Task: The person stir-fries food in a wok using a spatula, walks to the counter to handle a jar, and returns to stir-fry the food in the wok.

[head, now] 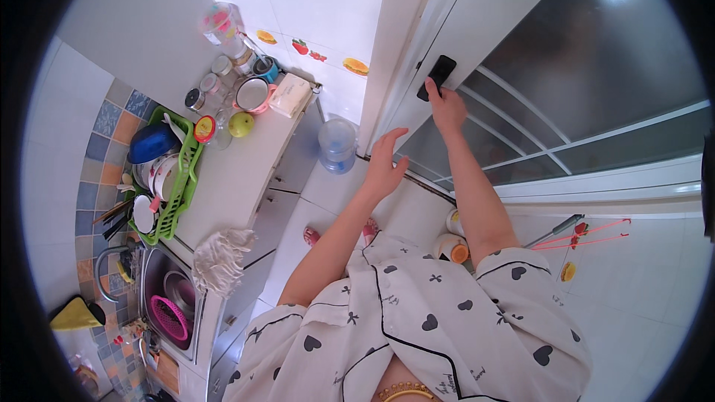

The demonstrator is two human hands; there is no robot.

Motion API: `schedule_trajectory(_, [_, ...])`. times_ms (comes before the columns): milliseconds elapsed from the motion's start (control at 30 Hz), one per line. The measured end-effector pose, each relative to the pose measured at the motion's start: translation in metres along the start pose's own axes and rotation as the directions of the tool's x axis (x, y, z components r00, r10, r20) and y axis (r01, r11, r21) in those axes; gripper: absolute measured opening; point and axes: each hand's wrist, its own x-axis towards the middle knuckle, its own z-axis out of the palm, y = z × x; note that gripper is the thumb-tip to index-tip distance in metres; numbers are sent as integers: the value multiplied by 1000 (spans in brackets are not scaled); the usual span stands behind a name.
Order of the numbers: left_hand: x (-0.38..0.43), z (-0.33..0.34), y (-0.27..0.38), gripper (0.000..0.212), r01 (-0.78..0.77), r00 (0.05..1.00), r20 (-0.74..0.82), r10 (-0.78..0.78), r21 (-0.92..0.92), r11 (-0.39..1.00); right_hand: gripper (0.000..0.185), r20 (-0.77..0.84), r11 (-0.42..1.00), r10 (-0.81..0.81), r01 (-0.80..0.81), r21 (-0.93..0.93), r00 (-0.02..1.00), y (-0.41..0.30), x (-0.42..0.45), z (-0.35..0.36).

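Observation:
My right hand is on the black handle of a white-framed door with dark frosted glass panes, its thumb on the near side of the handle. Whether the fingers wrap fully round it is partly hidden. To the left of the door, my left hand hangs in the air with thumb and fingers apart and holds nothing. Below and left of that hand, a clear bluish plastic water bottle stands on the floor against the wall.
At left runs a counter with glass jars, a green apple, a pink-rimmed pot, a green dish rack, a cloth and a sink. Containers with orange and yellow lids stand on the floor beside my right arm.

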Motion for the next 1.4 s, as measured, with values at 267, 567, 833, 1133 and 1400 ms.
schedule_trajectory(267, [-10, -2, -1, 49, 67, 998, 7, -67, 18, 998, 64, -47, 999, -26, 25, -22, 999, 3, 1, 1])
schedule_trajectory(567, [-17, -15, -8, 48, 19, 1000, -8, -19, 26, 999, 60, -64, 1000, 18, -19, -17, 998, 2, 2, 0])
schedule_trajectory(833, [-22, -21, -8, 47, 49, 999, -11, -49, 19, 999, 56, -104, 911, -185, 131, -392, 977, -17, -3, -22])
schedule_trajectory(1133, [-45, -14, -11, 44, 61, 982, -184, -43, 93, 994, 44, -122, 833, -427, 336, -440, 896, -25, -27, -21])
schedule_trajectory(1400, [-111, -40, -9, 44, 276, 898, -385, -214, 111, 955, 40, -47, 710, -704, 699, -83, 709, -54, -112, 1])
